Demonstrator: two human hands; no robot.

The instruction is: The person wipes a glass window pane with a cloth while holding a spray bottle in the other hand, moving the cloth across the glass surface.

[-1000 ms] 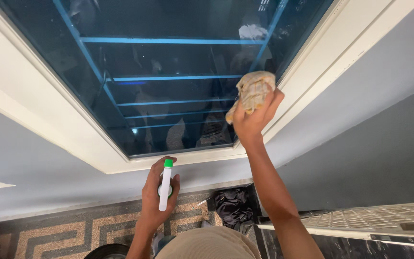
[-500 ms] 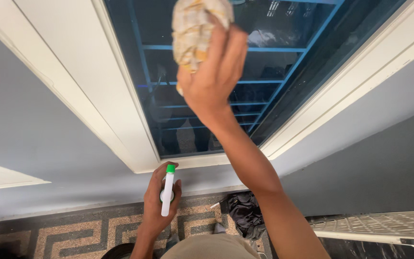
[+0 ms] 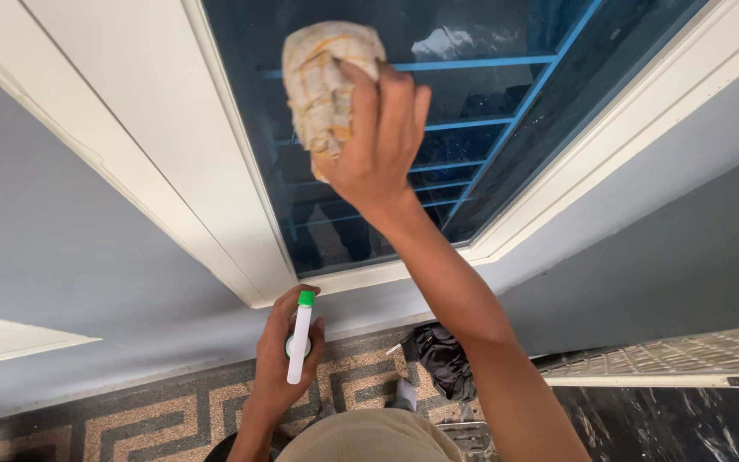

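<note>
The right hand [image 3: 378, 137] is raised against the window pane [image 3: 489, 94], fingers clenched around a bunched cloth [image 3: 327, 85]. The cloth is pale with yellow stripes and sits pressed to the dark blue glass, near the left side of the white frame [image 3: 215, 171]. Blue bars [image 3: 472, 62] show behind the glass.

The left hand [image 3: 284, 364] is held low, below the bottom rail of the frame, fingers wrapped around a spray bottle [image 3: 298, 338]. The bottle is white with a green tip; it points upward toward the pane and does not touch it.

Grey wall [image 3: 70, 257] surrounds the frame. A patterned floor [image 3: 156, 419] lies below, with a black bundle [image 3: 442, 359] on it near the right forearm
</note>
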